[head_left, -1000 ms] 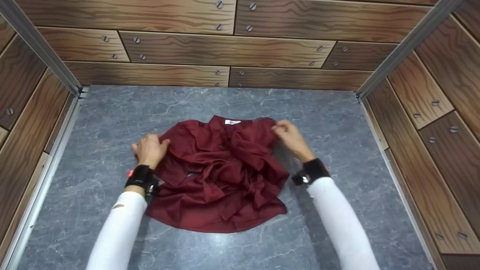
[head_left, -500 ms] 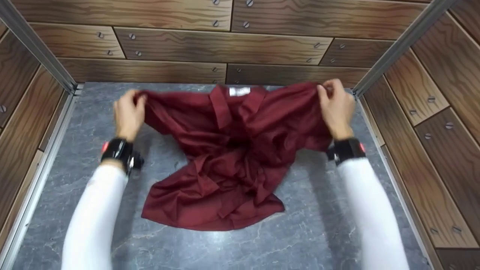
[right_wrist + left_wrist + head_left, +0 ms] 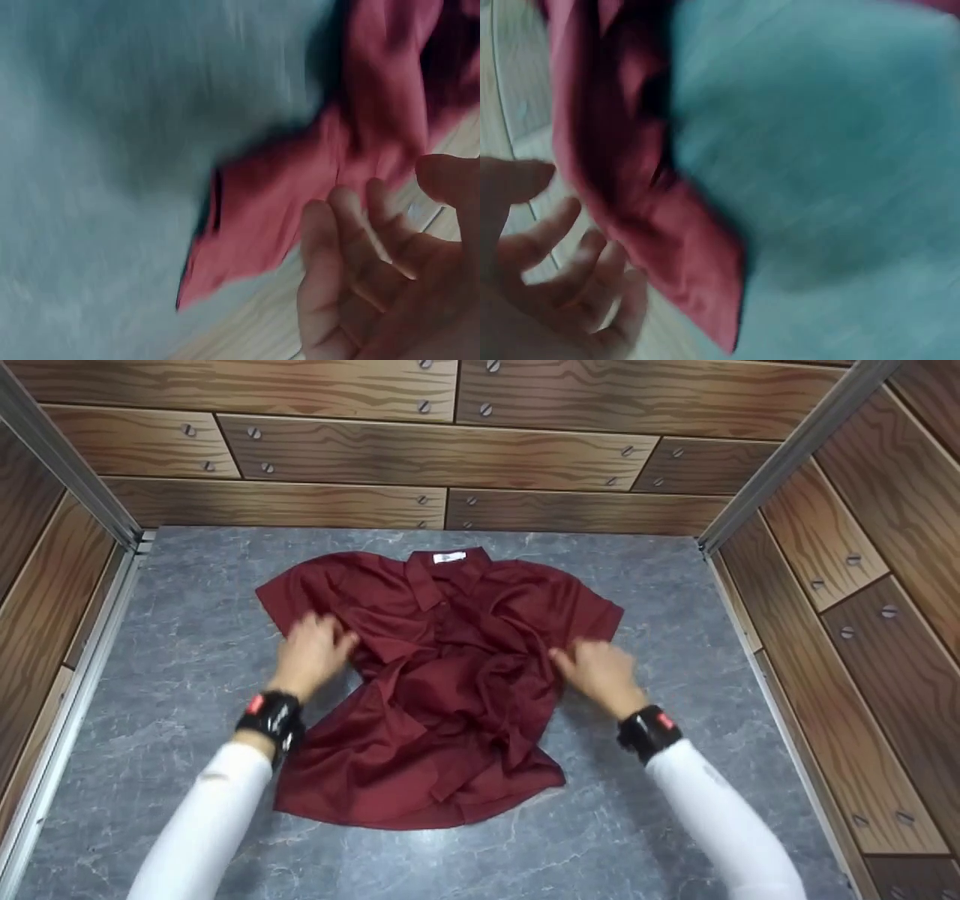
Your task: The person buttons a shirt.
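A dark red short-sleeved shirt lies on the grey marbled surface, collar at the far side with a white label inside it. Its sleeves spread out to both sides, while the middle and lower front are bunched in folds. My left hand is over the shirt's left side just below the sleeve; in the left wrist view its fingers are loosely bent, thumb apart, holding no cloth. At the opposite side, below the other sleeve, is my right hand. Its fingers are also loose and apart from the thumb in the right wrist view.
Wood-patterned panels wall the back and both sides. Metal rails run along the side edges of the grey surface.
Both hands gripped the sleeves and drew the shirt's upper part away and outward. Now they have let go and come back nearer and inward, and the shoulders and sleeves lie flatter.
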`<state>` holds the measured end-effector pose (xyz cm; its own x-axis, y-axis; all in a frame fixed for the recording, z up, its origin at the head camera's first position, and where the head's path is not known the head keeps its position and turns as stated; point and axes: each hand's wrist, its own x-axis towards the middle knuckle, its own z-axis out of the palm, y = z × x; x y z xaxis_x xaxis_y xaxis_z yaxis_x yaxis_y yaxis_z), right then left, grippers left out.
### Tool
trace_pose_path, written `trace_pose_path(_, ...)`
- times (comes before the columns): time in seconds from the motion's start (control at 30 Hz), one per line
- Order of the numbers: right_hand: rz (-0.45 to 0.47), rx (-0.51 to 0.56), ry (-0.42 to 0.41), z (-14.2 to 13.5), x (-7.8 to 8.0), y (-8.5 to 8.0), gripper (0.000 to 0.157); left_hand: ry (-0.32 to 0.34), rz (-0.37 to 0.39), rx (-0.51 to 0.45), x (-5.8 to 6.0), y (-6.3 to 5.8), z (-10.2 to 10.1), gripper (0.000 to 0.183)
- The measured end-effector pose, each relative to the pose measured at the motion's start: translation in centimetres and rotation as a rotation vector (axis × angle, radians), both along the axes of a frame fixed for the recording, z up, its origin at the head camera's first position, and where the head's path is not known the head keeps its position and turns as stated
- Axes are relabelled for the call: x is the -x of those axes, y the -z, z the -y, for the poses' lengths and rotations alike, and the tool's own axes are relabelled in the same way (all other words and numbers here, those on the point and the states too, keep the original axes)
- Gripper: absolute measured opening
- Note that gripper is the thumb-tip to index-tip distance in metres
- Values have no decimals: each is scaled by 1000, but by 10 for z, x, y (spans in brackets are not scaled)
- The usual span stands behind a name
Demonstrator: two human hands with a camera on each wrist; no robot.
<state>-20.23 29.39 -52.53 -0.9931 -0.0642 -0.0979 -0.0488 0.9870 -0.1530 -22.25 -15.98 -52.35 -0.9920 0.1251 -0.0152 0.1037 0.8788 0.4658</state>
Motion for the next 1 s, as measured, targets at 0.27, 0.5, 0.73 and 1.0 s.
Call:
trace_pose_path(0.27,79,217,-11,17,-21,30,42,136,261,-100,-52,24,-28,100)
trace_pose_path(0.5,-198,609,140,2,11,25,24,227,89,-191,-56,35,-53,31)
trace_pose_path(0.73,-137,675,334,-32,40,8,56,32,23,-391,-45,41,-57,29)
trace_pose_path(1.0,297,294,102,-37,-6,12,83,112,44,-168,-64,37,-29,24)
